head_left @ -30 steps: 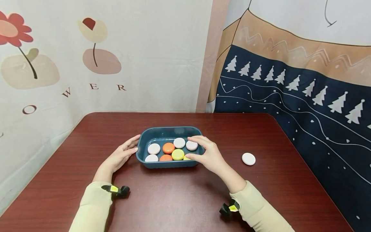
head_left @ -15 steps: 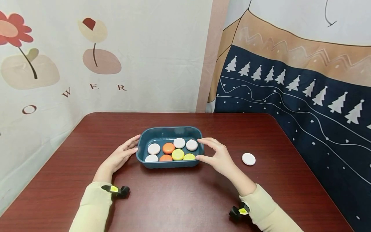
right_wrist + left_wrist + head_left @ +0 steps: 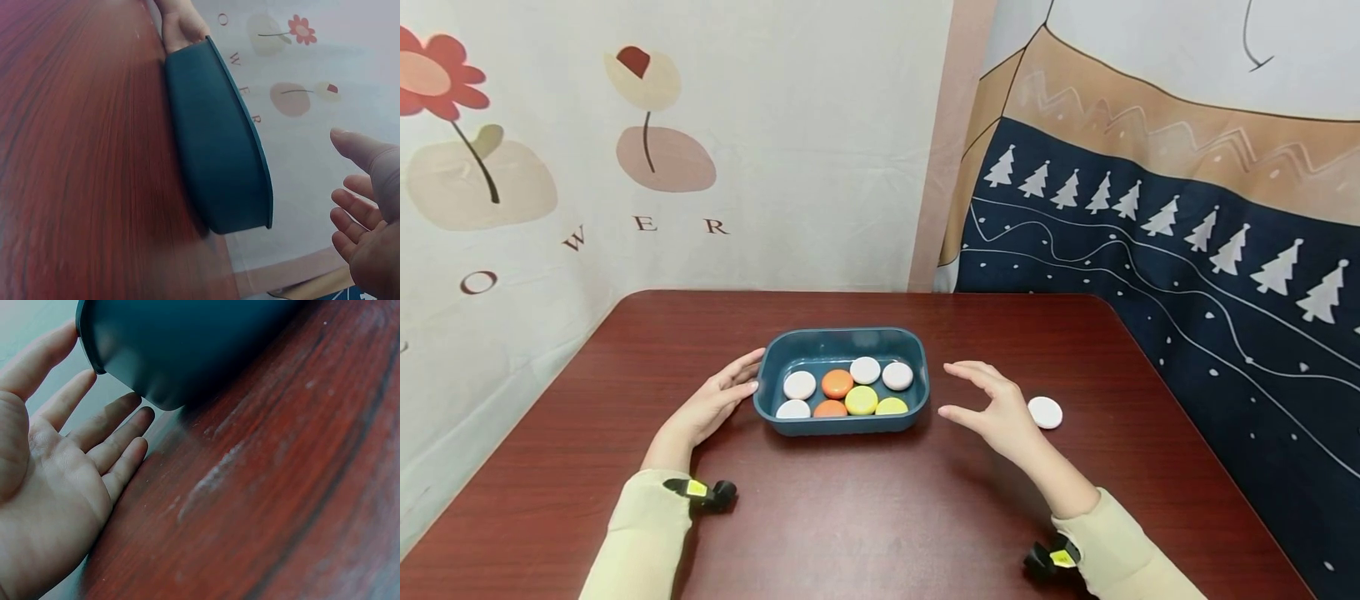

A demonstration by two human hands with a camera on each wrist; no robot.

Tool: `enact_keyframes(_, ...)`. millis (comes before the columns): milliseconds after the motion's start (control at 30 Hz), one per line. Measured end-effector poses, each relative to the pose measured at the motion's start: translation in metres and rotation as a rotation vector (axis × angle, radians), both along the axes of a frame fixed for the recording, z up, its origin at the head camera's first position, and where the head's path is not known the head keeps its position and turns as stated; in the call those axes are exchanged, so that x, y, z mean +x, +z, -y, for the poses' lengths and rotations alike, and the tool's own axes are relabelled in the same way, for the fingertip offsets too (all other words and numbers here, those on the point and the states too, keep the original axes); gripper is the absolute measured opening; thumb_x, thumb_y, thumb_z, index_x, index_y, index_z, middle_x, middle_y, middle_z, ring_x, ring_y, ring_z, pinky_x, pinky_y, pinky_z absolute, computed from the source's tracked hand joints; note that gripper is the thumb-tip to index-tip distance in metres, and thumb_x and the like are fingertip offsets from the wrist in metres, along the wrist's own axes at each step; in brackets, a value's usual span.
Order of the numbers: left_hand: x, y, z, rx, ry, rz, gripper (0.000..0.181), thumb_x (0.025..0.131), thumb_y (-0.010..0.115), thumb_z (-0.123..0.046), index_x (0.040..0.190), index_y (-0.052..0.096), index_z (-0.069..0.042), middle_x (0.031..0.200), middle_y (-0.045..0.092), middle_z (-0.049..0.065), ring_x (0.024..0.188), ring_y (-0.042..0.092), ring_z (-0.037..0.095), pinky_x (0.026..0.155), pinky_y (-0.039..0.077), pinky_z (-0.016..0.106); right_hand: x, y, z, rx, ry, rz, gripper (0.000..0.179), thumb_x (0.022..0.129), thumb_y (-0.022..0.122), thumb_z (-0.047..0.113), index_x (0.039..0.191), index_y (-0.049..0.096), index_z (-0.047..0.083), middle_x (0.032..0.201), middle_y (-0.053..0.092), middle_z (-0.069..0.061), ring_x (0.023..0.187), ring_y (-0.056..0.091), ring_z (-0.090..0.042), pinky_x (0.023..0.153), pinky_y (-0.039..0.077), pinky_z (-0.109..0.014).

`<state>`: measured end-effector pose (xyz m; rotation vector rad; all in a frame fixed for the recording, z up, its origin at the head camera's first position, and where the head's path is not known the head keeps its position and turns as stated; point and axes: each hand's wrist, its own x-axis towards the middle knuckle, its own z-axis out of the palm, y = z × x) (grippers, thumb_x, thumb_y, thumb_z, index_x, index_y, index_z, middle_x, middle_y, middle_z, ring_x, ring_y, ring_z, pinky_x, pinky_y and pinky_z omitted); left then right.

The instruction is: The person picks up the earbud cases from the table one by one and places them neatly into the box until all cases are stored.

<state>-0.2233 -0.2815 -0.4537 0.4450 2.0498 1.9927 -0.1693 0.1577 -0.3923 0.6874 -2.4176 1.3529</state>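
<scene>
A dark blue rectangular box (image 3: 842, 427) stands on the table, with white discs (image 3: 799, 385), orange discs (image 3: 837, 383) and yellow discs (image 3: 861, 401) lying flat inside. My left hand (image 3: 706, 407) touches the box's left end with extended fingers; in the left wrist view the thumb (image 3: 53, 355) meets the rim and the palm faces the box. To the right of the box, my right hand (image 3: 1004, 417) is held apart from it, thumb and fingers spread with nothing between them. A loose white disc (image 3: 1047, 413) lies on the table just beyond that hand's back.
The dark red wooden table (image 3: 865, 517) has rounded far corners. Behind it hang a pale curtain (image 3: 820, 167) with printed flowers and a navy cloth (image 3: 1150, 275) with white trees. Each wrist wears a small black camera (image 3: 722, 497).
My right hand has drawn back rightward from over the discs, out of the box, towards the loose white disc. The left hand keeps its place at the box.
</scene>
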Motion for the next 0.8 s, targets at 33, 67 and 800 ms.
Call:
enact_keyframes(33,0.0,0.0,0.0,0.001,0.001,0.0,0.061,0.099,0.052,-0.012,0.153,0.023,-0.01,0.153,0.024,0.018,0.131,0.033,0.009,0.098,0.031,0.016,0.001,0.0,-0.002,0.0,-0.005,-0.005,0.056,0.071,0.085,0.013,0.124,0.065,0.01,0.122,0.06,-0.002,0.116,0.052,-0.018,0.096,0.041,-0.047)
enact_keyframes(67,0.0,0.0,0.0,0.004,0.002,-0.001,0.061,0.099,0.052,-0.012,0.153,0.023,-0.009,0.153,0.024,0.018,0.131,0.033,0.009,0.098,0.031,0.016,0.001,0.0,-0.004,0.0,-0.009,-0.005,0.056,0.072,0.085,0.013,0.124,0.065,0.011,0.122,0.06,-0.002,0.116,0.052,-0.017,0.096,0.041,-0.047)
enact_keyframes(800,0.002,0.002,-0.001,-0.001,0.0,0.0,0.062,0.099,0.052,-0.012,0.153,0.022,-0.009,0.153,0.024,0.019,0.13,0.033,0.008,0.098,0.031,0.016,0.003,-0.005,-0.051,0.013,-0.111,-0.011,0.056,0.072,0.085,0.013,0.124,0.065,0.009,0.121,0.061,-0.003,0.076,0.048,0.003,0.057,0.038,-0.017)
